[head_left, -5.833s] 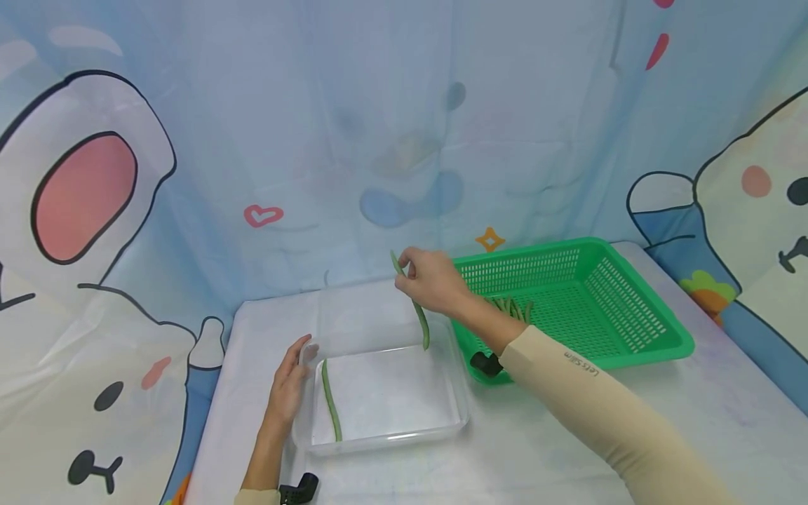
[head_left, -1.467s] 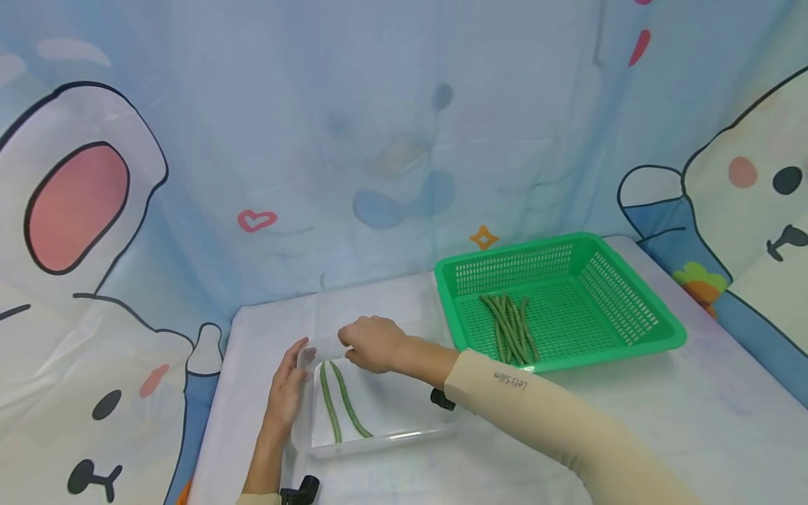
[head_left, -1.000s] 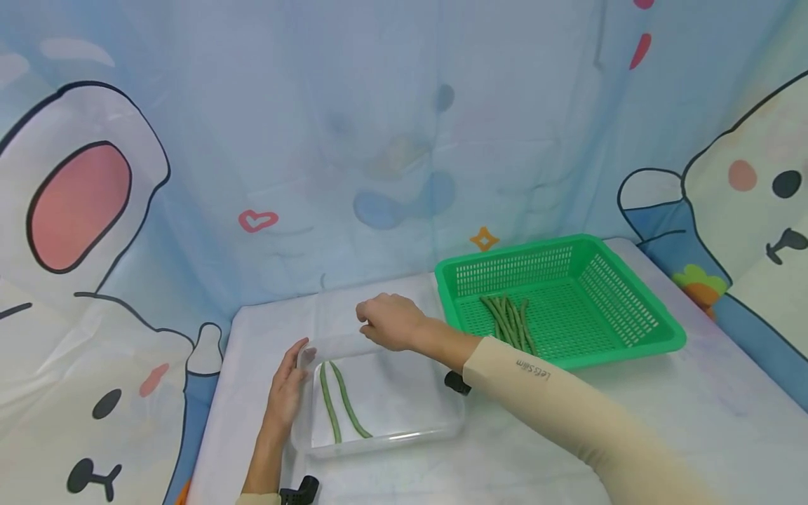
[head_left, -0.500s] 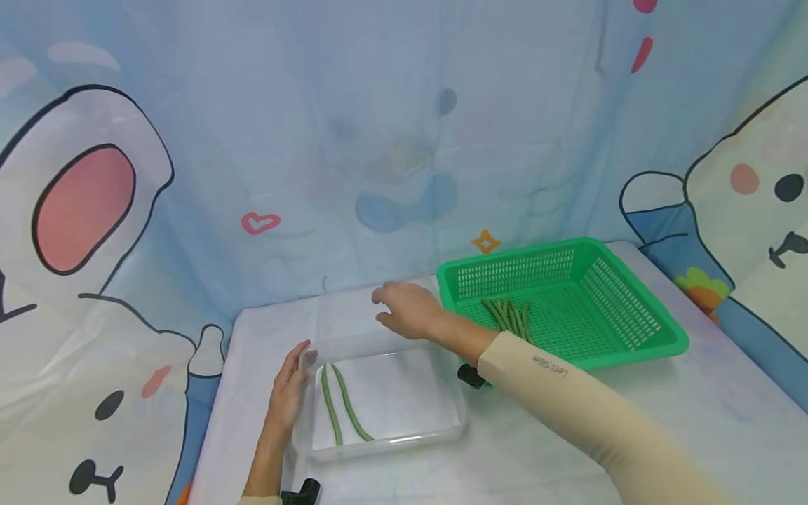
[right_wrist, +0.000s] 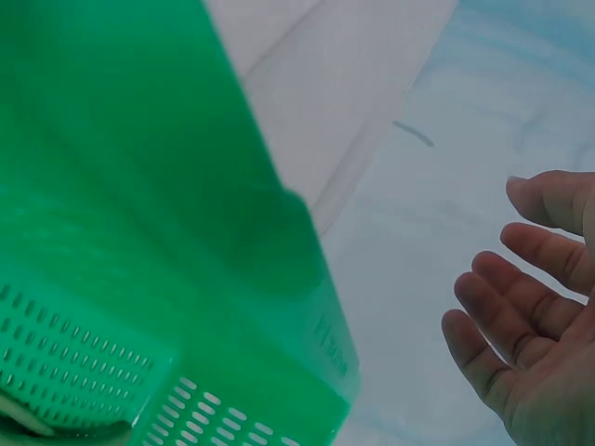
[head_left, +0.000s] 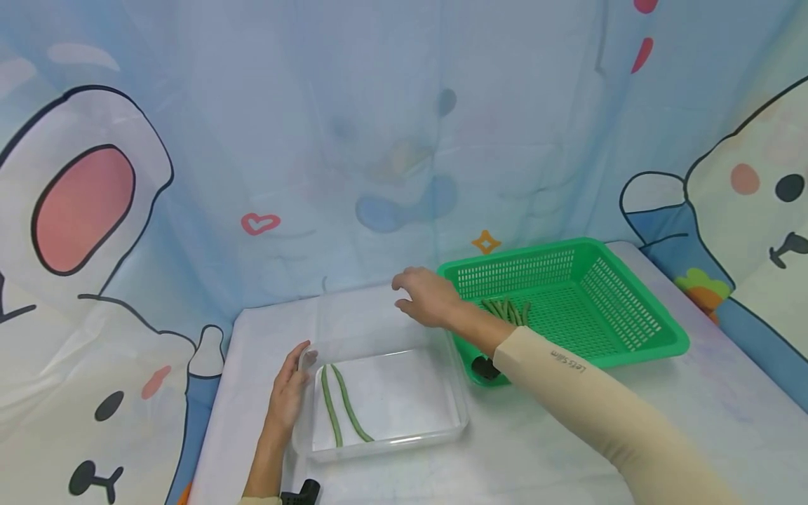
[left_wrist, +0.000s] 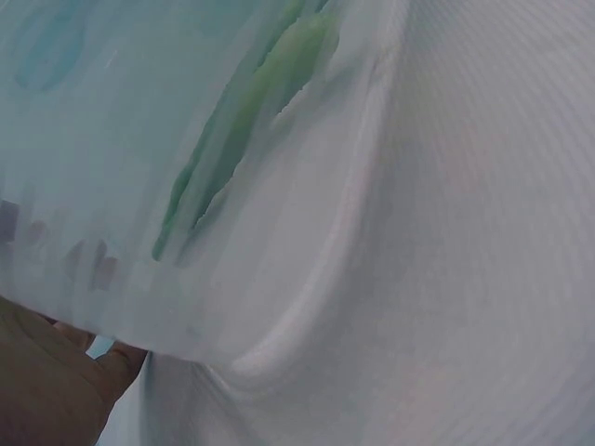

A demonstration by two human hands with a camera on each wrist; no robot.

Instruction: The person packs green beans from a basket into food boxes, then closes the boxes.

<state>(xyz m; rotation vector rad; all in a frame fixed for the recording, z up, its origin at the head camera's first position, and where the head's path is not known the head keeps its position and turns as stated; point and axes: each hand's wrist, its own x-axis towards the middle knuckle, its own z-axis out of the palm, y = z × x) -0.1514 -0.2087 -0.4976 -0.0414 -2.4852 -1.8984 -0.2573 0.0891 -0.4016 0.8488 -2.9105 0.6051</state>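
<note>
Two green beans [head_left: 348, 403] lie side by side near the left wall of a clear plastic box [head_left: 404, 442]. My left hand [head_left: 287, 393] holds the box at its far left corner; its fingertips show through the plastic. In the left wrist view the beans [left_wrist: 251, 111] appear blurred through the box wall, the left hand [left_wrist: 56, 381] low at the edge. Above the box's far right corner, my right hand [head_left: 429, 298] hovers with fingers loosely bent and nothing in them. The right wrist view shows that hand [right_wrist: 548, 307] with its fingers spread apart.
A green slotted basket [head_left: 631, 294] stands to the right of the box. Several more green beans [head_left: 508, 310] lie in its left part, partly hidden by the right forearm. A white cloth [head_left: 265, 330] covers the table, and a printed curtain [head_left: 353, 126] hangs behind it.
A second bean now lies in the box, which my right hand held earlier. That hand has let go, lifted and moved right toward the basket, its fingers opening. The left hand has stayed put.
</note>
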